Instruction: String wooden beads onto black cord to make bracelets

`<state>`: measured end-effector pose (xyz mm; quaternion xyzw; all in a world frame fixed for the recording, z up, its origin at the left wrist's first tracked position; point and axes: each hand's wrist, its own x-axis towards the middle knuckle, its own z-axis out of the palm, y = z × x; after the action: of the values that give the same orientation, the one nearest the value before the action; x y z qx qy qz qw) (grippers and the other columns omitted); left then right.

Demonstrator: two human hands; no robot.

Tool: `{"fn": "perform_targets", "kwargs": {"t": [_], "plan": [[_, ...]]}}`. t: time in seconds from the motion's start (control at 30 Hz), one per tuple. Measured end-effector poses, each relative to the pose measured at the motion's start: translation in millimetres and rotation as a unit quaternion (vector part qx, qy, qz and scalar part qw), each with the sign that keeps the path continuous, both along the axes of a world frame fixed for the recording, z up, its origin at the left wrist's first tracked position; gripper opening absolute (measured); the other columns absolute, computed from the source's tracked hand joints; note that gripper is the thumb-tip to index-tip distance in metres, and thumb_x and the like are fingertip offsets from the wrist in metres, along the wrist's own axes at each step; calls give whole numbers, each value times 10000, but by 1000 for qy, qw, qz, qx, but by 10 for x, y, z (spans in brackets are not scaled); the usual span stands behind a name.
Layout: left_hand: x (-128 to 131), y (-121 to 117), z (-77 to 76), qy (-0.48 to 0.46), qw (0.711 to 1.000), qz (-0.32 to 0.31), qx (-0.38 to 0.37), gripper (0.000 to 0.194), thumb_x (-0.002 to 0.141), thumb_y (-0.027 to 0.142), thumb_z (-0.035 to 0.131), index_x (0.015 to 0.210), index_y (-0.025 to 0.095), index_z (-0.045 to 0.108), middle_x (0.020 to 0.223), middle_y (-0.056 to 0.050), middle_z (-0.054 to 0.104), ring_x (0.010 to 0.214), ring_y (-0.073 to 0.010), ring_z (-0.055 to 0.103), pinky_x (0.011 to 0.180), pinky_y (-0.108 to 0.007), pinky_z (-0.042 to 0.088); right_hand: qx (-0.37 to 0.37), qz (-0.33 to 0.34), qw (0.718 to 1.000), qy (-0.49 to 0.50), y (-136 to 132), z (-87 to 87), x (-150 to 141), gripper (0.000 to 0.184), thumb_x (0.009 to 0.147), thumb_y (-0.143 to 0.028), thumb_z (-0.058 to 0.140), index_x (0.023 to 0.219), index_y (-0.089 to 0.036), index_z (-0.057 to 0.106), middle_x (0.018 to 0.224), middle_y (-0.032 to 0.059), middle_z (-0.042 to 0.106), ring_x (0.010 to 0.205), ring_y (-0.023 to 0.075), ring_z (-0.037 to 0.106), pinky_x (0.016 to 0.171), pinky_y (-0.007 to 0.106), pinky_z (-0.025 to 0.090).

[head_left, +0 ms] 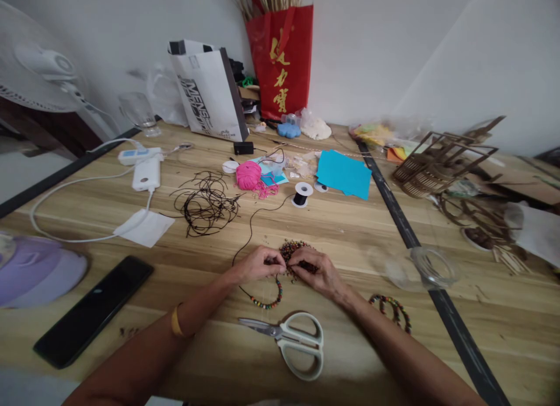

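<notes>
My left hand (262,263) is closed in a pinch at the near left side of a pile of small multicoloured beads (295,247). From it hangs a black cord carrying a curved row of strung beads (268,305). The cord's other part (251,225) runs back to a white spool of black cord (301,195). My right hand (318,272) rests over the pile's right side, thumb and finger pinched close to the left fingertips; what they hold is too small to make out. Scissors with pale handles (301,342) lie on the wooden table just below both hands.
Beaded bracelets (394,310) lie by my right forearm, near a clear plastic ring (433,266). A tangle of black cord (205,207), pink yarn (248,175) and blue sheets (345,174) lie farther back. A black phone (94,310) is at left.
</notes>
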<state>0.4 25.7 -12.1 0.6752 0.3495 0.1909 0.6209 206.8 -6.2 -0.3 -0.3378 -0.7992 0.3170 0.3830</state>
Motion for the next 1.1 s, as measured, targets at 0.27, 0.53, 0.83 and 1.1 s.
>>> {"fn": "perform_targets", "kwargs": {"t": [0.27, 0.53, 0.83, 1.1], "plan": [[-5, -2, 0, 2, 1000, -1, 4, 267, 740, 380, 660, 758, 114, 649, 615, 12, 573, 560, -86, 495, 514, -167, 393, -26, -9, 1000, -1, -19, 10, -3, 137, 892, -278, 589, 844, -164, 649, 798, 66, 667, 760, 168, 617, 717, 294, 495], [-4, -7, 26, 0, 1000, 0, 1, 291, 734, 405, 667, 747, 114, 653, 605, 14, 570, 551, -87, 480, 521, -179, 383, -19, 8, 1000, -13, -21, 16, -9, 147, 906, -272, 566, 832, -164, 632, 797, 67, 663, 770, 168, 617, 722, 297, 496], [-9, 10, -35, -3, 1000, -8, 26, 283, 754, 392, 659, 747, 109, 653, 600, 16, 573, 545, -85, 476, 519, -179, 360, -10, 17, 1000, -22, -18, 7, -16, 120, 905, -247, 568, 854, -170, 644, 809, 62, 666, 786, 170, 613, 735, 303, 489], [-2, 5, 2, -5, 1000, -9, 11, 281, 740, 396, 670, 748, 115, 656, 608, 14, 577, 555, -87, 483, 520, -174, 366, -7, 11, 1000, -23, -16, -5, -13, 124, 908, -245, 564, 865, -168, 650, 807, 68, 674, 777, 172, 621, 725, 303, 499]]}}
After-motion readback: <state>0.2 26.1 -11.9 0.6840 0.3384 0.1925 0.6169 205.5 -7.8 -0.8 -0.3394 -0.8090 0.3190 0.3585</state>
